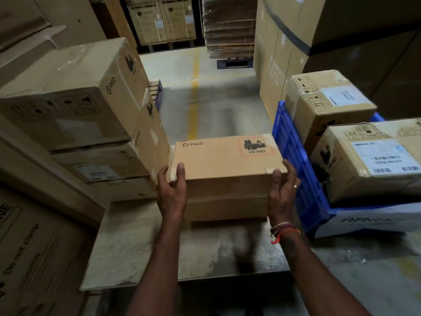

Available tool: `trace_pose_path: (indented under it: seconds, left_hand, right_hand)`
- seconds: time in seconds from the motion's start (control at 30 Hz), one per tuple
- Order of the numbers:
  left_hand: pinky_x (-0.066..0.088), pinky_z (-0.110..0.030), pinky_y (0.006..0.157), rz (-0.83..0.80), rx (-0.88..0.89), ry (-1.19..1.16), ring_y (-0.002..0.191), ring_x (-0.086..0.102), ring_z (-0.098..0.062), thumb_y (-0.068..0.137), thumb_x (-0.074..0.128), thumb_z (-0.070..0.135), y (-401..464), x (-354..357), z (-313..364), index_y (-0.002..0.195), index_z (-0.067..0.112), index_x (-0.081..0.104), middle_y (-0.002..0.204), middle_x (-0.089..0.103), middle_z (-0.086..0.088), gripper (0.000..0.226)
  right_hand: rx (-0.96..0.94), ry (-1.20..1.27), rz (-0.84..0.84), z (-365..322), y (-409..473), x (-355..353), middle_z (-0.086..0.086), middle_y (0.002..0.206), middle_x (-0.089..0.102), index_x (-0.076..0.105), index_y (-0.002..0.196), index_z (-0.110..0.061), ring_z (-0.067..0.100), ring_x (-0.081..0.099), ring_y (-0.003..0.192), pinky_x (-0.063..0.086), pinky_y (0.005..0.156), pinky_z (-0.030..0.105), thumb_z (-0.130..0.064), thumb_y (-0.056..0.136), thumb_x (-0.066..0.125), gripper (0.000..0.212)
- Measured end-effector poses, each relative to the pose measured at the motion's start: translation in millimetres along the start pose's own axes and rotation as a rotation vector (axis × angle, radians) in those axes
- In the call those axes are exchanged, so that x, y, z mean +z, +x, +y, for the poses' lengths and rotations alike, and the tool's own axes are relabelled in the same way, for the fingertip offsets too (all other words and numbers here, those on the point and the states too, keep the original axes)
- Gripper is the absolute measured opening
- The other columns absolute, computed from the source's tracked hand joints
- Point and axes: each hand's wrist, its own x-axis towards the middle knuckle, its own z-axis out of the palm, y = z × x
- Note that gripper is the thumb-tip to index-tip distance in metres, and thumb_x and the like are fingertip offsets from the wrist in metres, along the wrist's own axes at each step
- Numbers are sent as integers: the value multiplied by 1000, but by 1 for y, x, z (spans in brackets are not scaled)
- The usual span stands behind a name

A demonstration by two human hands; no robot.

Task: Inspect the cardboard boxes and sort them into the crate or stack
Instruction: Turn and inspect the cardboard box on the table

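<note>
Both hands, left (172,192) and right (282,195), grip a PICO box (224,160) by its near corners above the tabletop's (127,247) far edge; crate (296,160) already holds two boxes, stack (75,115) several.

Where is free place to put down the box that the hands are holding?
Bare tabletop lies below the held box, between left stack and blue crate. The crate is crowded: two boxes fill it.
</note>
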Motion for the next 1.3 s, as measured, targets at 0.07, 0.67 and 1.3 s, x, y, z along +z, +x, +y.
trace_pose_path:
  seconds: [0.07,0.67,1.3]
  left_hand:
    - [50,-45,102,-8,-49,55,117,63,-29,77,51,81,-6,-2,-12,141,31,50,136,64,-4,82]
    - [-1,-66,125,-270,647,809,161,-12,-24,100,25,49,-22,42,17,166,40,2,175,-5,-4,70]
    - [-4,-65,124,-353,596,902,162,-2,-21,96,7,55,-24,44,16,163,47,13,175,4,0,68]
  right_hand:
    - [10,8,5,5,-8,-6,7,134,42,46,142,-31,12,55,116,52,97,45,-80,91,38,72]
    - [-586,-1100,-599,-29,2,33,-1,172,18,24,162,-38,23,9,160,0,118,77,-65,101,10,68]
    - [-503,-1210,-709,-43,44,61,-4,174,4,9,163,-44,26,-1,160,0,115,80,-67,104,20,65]
